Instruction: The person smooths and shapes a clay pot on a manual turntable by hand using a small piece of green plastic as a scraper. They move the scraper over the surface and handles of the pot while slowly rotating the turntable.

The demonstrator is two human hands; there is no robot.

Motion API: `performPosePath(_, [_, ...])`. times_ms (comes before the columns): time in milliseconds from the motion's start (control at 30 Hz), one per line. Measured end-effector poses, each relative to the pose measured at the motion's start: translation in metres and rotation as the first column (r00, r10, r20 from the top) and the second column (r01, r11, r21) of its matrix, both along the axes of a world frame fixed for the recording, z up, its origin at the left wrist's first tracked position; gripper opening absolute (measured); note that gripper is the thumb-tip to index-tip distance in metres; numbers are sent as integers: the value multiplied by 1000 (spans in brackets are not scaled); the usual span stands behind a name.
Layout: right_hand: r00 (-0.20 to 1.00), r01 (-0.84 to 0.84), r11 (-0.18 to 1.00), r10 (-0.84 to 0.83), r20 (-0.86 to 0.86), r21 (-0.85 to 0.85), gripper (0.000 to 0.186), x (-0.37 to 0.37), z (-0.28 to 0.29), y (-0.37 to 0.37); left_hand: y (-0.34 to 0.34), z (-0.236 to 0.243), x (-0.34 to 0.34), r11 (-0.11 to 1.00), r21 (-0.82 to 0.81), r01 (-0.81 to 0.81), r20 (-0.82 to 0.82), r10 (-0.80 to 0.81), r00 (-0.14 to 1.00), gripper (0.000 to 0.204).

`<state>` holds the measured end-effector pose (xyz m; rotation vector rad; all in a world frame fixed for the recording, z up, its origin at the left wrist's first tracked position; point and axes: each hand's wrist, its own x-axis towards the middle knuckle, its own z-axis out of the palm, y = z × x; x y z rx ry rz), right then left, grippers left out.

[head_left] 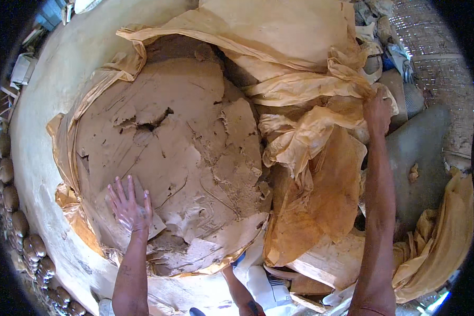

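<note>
A large mound of wet brown-grey clay (168, 121) fills the middle, with cracks, grooves and a torn hole in its top. My left hand (130, 206) lies flat on its near left part, fingers spread, skin smeared with clay. A thin flat piece (157, 225) shows beside that wrist; I cannot tell whether it is clay or something else. My right arm reaches far out to the right. There my right hand (378, 113) is closed on the bunched edge of a tan plastic sheet (295, 142), which lies in folds along the clay's far and right sides.
Rounded dark pots (20, 224) line the left edge beyond a pale floor (42, 158). On the right are a grey slab-like surface (421, 158), another crumpled tan sheet (442, 237) and a woven wall (437, 79). A bare leg (239, 292) shows at the lower middle.
</note>
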<state>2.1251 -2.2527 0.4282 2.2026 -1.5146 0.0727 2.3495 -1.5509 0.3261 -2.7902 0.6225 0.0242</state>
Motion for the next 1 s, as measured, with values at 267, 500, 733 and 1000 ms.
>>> performPosePath(267, [830,-558,830,558,-3,9,41,56,-68,165,-9,-14,-4,998,-56,42,15,-41,999,67])
performPosePath(500, [596,-801,580,796,106,148,39,49,36,100,6,-7,-2,998,-55,-13,4,13,1000,67])
performPosePath(733, [941,-310,950,300,-156,-42,32,-18,78,-47,-9,-8,-6,996,-82,-18,-51,13,999,67])
performPosePath(1000, [746,-623,606,650,144,494,33,85,-63,223,14,-11,-3,999,-46,2,28,-1,1000,67])
